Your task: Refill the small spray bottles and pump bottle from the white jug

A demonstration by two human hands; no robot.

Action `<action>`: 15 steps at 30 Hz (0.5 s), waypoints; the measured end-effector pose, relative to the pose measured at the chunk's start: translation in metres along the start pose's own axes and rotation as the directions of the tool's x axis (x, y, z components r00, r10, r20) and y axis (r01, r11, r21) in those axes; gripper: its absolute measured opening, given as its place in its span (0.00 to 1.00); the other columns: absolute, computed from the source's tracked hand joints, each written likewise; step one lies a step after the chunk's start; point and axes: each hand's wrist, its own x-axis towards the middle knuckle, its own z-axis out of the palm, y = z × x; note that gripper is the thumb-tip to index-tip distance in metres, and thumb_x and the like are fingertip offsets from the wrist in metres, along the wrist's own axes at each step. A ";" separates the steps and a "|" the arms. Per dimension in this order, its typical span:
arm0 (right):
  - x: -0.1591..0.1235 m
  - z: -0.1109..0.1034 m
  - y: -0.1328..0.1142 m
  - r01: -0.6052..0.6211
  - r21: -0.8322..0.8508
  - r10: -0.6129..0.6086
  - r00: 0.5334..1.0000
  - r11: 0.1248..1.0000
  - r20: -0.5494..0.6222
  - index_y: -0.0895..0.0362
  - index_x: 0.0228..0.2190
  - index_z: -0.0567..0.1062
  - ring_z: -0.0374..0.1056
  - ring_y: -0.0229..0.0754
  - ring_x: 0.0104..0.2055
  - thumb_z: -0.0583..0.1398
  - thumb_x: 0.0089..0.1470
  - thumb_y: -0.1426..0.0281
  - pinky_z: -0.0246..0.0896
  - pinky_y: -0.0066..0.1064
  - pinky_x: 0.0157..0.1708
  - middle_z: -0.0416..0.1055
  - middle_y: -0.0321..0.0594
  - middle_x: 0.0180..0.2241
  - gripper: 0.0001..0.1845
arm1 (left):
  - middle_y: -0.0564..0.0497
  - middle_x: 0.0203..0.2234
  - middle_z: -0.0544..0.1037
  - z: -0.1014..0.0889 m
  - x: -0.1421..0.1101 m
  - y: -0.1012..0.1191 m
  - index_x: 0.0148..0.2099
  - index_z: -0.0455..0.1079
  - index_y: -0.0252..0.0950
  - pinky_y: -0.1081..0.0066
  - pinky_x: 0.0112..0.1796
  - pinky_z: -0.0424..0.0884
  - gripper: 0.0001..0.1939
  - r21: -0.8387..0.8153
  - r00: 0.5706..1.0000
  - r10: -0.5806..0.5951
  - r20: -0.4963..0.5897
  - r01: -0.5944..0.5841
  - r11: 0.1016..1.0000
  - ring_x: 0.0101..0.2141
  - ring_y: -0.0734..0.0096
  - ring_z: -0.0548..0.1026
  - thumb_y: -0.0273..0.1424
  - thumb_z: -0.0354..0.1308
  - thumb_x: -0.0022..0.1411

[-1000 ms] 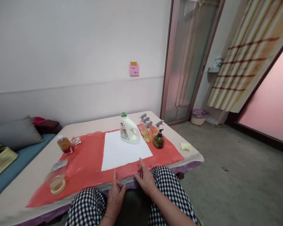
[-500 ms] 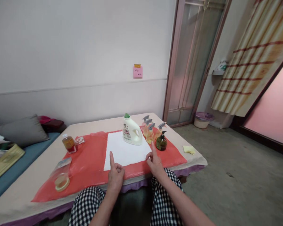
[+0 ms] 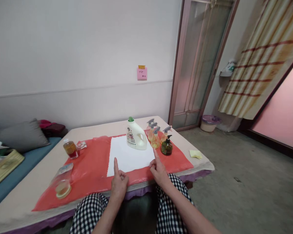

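My left hand (image 3: 119, 183) hovers at the front edge of a white sheet (image 3: 120, 159), its index finger stretched out and the other fingers curled; nothing is in it. On the right, my right hand (image 3: 159, 170) points forward in the same way, also holding nothing, by the sheet's right corner. Between and beyond them stands a pale green detergent jug (image 3: 136, 138) with a handle and a green cap. Close to my right fingertip are several clear spray bottles (image 3: 155, 141) with grey trigger heads, and a dark green pump bottle (image 3: 166, 148).
A red plastic sheet (image 3: 92, 165) covers part of the table (image 3: 85, 131). At left lie a bottle of amber and red liquid (image 3: 71, 149), a tape roll (image 3: 63, 189) and a small packet (image 3: 81, 145). Yellow sticky notes (image 3: 195, 154) lie near the right edge. A wall stands behind.
My right hand has shifted slightly left and its fingertip is a little lower. My left hand stays nearly in place. The bottles and jug have not moved.
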 end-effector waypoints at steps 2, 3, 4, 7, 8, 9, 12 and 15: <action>-0.001 0.003 0.004 -0.011 -0.059 0.013 0.999 0.998 0.042 0.54 0.69 0.44 0.66 0.38 0.32 0.48 0.50 0.78 0.64 0.31 0.39 0.70 0.34 0.33 0.45 | 0.61 0.23 0.67 -0.002 0.000 -0.009 0.72 0.45 0.37 0.72 0.31 0.64 0.41 0.069 1.000 0.008 0.009 -0.008 0.998 0.24 0.71 0.67 0.32 0.52 0.57; -0.003 0.004 0.006 -0.015 -0.095 0.022 0.997 0.995 0.072 0.54 0.69 0.46 0.67 0.38 0.33 0.48 0.51 0.78 0.64 0.31 0.39 0.72 0.36 0.34 0.44 | 0.60 0.24 0.68 -0.003 0.000 -0.015 0.71 0.49 0.36 0.72 0.32 0.65 0.38 0.140 0.999 0.014 0.040 -0.019 0.990 0.25 0.71 0.68 0.33 0.50 0.59; -0.006 0.006 0.009 -0.017 -0.135 0.032 0.993 0.991 0.112 0.54 0.68 0.49 0.68 0.39 0.34 0.48 0.52 0.78 0.64 0.31 0.39 0.73 0.37 0.35 0.42 | 0.58 0.26 0.70 -0.004 -0.002 -0.022 0.69 0.53 0.36 0.72 0.34 0.66 0.33 0.228 0.995 0.017 0.096 -0.039 0.973 0.27 0.70 0.70 0.34 0.47 0.62; -0.020 0.013 0.019 0.014 -0.264 0.062 0.960 0.964 0.274 0.54 0.61 0.65 0.72 0.41 0.38 0.51 0.54 0.75 0.65 0.31 0.41 0.77 0.40 0.38 0.32 | 0.51 0.32 0.75 -0.008 -0.011 -0.045 0.60 0.66 0.37 0.71 0.40 0.68 0.24 0.461 0.939 -0.025 0.343 -0.145 0.876 0.35 0.68 0.74 0.34 0.39 0.68; -0.026 0.016 0.023 0.034 -0.308 0.076 0.939 0.951 0.336 0.54 0.56 0.71 0.74 0.43 0.40 0.52 0.55 0.75 0.65 0.31 0.42 0.79 0.42 0.38 0.28 | 0.50 0.34 0.77 -0.009 -0.016 -0.053 0.55 0.70 0.38 0.71 0.41 0.69 0.22 0.495 0.907 -0.050 0.417 -0.180 0.850 0.37 0.67 0.75 0.34 0.39 0.68; -0.033 0.020 0.027 0.057 -0.352 0.093 0.913 0.934 0.396 0.55 0.50 0.76 0.75 0.45 0.42 0.53 0.54 0.75 0.66 0.32 0.42 0.80 0.44 0.39 0.23 | 0.50 0.35 0.78 -0.010 -0.021 -0.060 0.50 0.72 0.39 0.71 0.42 0.69 0.19 0.518 0.872 -0.078 0.483 -0.212 0.829 0.38 0.67 0.76 0.32 0.42 0.67; -0.054 0.035 0.036 0.143 -0.465 0.162 0.816 0.874 0.555 0.59 0.38 0.81 0.76 0.53 0.44 0.54 0.53 0.76 0.67 0.38 0.44 0.80 0.53 0.39 0.16 | 0.48 0.42 0.81 -0.011 -0.035 -0.081 0.43 0.75 0.40 0.69 0.47 0.69 0.14 0.602 0.761 -0.205 0.615 -0.285 0.746 0.45 0.63 0.77 0.26 0.48 0.61; -0.066 0.050 0.040 0.227 -0.523 0.229 0.708 0.822 0.668 0.63 0.37 0.81 0.77 0.59 0.44 0.56 0.53 0.75 0.69 0.44 0.43 0.80 0.58 0.39 0.14 | 0.45 0.51 0.79 -0.008 -0.044 -0.097 0.52 0.74 0.40 0.64 0.52 0.68 0.22 0.688 0.653 -0.367 0.662 -0.336 0.643 0.53 0.58 0.76 0.23 0.53 0.56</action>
